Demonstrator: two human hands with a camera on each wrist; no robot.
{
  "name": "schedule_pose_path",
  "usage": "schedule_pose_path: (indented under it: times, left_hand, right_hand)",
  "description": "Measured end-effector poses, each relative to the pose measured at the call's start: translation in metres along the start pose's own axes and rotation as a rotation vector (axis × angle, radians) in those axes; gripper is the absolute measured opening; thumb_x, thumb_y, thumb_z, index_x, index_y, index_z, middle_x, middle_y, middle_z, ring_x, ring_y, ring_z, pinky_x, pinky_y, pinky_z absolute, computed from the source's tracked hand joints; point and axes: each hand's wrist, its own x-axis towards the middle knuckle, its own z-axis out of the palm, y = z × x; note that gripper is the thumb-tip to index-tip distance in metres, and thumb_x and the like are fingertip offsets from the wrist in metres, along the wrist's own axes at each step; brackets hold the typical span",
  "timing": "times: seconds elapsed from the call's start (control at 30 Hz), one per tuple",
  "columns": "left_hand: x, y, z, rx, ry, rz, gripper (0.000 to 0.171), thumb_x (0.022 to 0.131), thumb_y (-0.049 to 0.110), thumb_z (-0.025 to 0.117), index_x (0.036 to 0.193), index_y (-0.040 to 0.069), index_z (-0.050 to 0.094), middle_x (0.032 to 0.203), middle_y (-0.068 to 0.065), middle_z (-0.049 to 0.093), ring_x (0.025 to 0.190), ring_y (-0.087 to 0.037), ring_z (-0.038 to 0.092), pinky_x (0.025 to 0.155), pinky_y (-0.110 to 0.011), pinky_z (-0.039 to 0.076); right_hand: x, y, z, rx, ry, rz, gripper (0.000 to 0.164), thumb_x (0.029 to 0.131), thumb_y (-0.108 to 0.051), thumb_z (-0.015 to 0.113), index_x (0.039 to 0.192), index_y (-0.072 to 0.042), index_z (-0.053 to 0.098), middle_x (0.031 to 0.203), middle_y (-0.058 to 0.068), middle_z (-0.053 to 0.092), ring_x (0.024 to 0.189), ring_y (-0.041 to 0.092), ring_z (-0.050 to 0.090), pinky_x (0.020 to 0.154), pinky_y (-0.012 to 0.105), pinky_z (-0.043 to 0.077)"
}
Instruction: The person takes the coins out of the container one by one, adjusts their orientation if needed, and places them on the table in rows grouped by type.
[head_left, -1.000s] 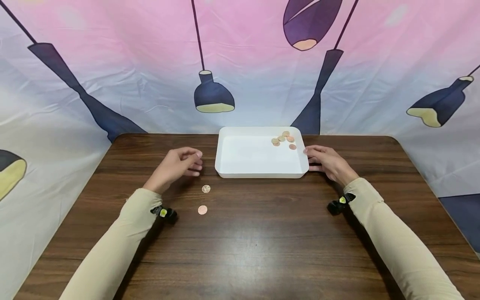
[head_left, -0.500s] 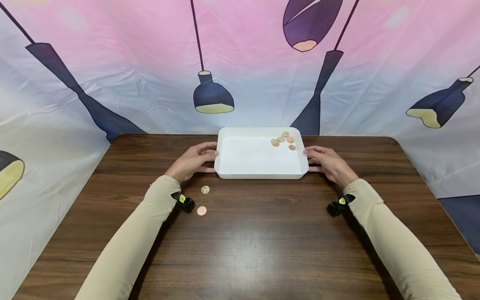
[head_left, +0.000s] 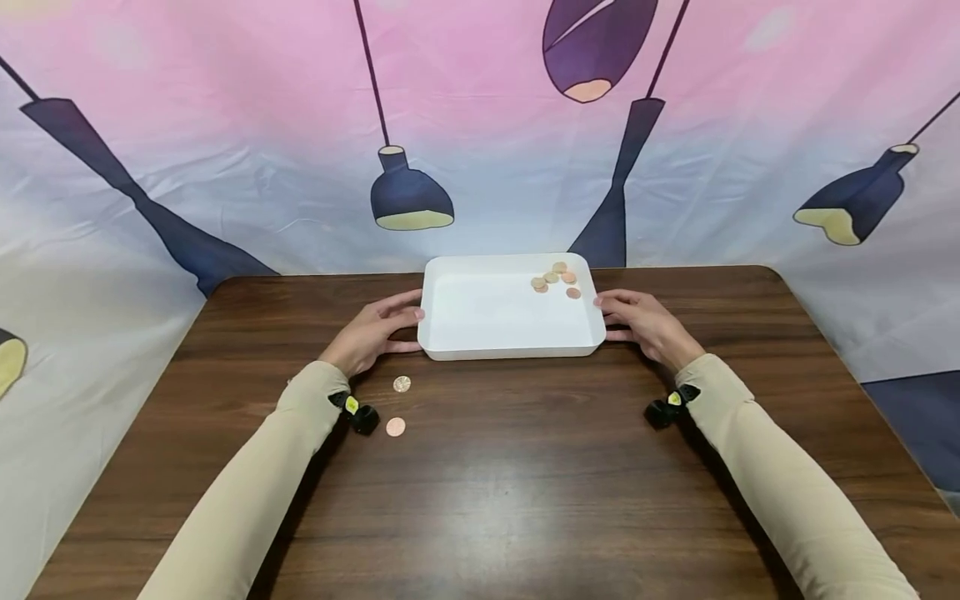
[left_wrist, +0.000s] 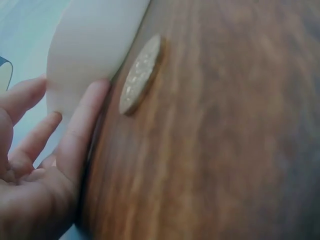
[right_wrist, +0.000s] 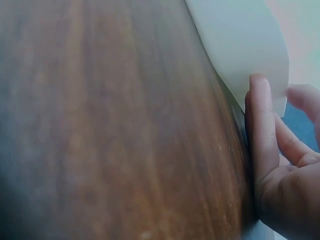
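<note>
A shallow white tray (head_left: 487,325) lies at the back of the table between both hands. Its left end is held by my left hand (head_left: 371,332), thumb at the rim and the other fingers along the outer wall. My right hand (head_left: 645,325) holds the opposite end in much the same way; in the right wrist view one straight finger (right_wrist: 262,120) lies low against the wall. Several gold and copper coins (head_left: 552,277) sit in the tray's back right part. In the left wrist view a coin (left_wrist: 142,75) lies on the table close to the tray.
Two loose coins rest on the brown wooden table (head_left: 510,500), left of centre: a gold-toned coin (head_left: 402,384) and, nearer me, a copper coin (head_left: 396,427). A patterned cloth (head_left: 300,200) with printed lamps hangs right behind the table's far edge.
My left hand has come rightward from beside the tray and taken hold of its left end. My right hand stays at the right end. The head view has shifted slightly.
</note>
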Motion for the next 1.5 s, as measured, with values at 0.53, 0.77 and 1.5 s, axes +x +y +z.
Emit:
schedule_pose_path:
  times: [0.53, 0.77, 1.5]
  left_hand:
    - [-0.003, -0.007, 0.002, -0.006, 0.020, 0.004, 0.061, 0.110, 0.024, 0.062, 0.165, 0.018, 0.039, 0.152, -0.017, 0.050, 0.132, -0.031, 0.058, 0.099, -0.040, 0.064]
    - [-0.007, -0.007, -0.003, 0.014, 0.033, 0.001, 0.063, 0.110, 0.026, 0.062, 0.166, 0.016, 0.037, 0.155, -0.020, 0.048, 0.135, -0.033, 0.055, 0.098, -0.039, 0.065]
    - [-0.005, -0.001, 0.004, 0.002, 0.033, 0.001, 0.060, 0.109, 0.024, 0.064, 0.164, 0.014, 0.041, 0.156, -0.017, 0.048, 0.135, -0.033, 0.056, 0.096, -0.039, 0.065]
  right_hand:
    - [-0.026, -0.043, 0.014, -0.342, 0.091, -0.186, 0.052, 0.112, -0.028, 0.055, 0.153, 0.003, 0.046, 0.141, 0.025, 0.054, 0.112, 0.033, 0.061, 0.083, 0.036, 0.067]
    - [-0.006, -0.071, 0.038, -0.850, 0.055, -0.357, 0.029, 0.108, -0.013, 0.061, 0.131, 0.003, 0.068, 0.115, 0.020, 0.072, 0.098, 0.032, 0.067, 0.079, 0.040, 0.055]
    - [0.020, -0.053, 0.082, -1.226, 0.002, -0.412, 0.025, 0.103, 0.009, 0.056, 0.099, -0.001, 0.079, 0.107, 0.017, 0.076, 0.094, 0.029, 0.065, 0.079, 0.040, 0.058]
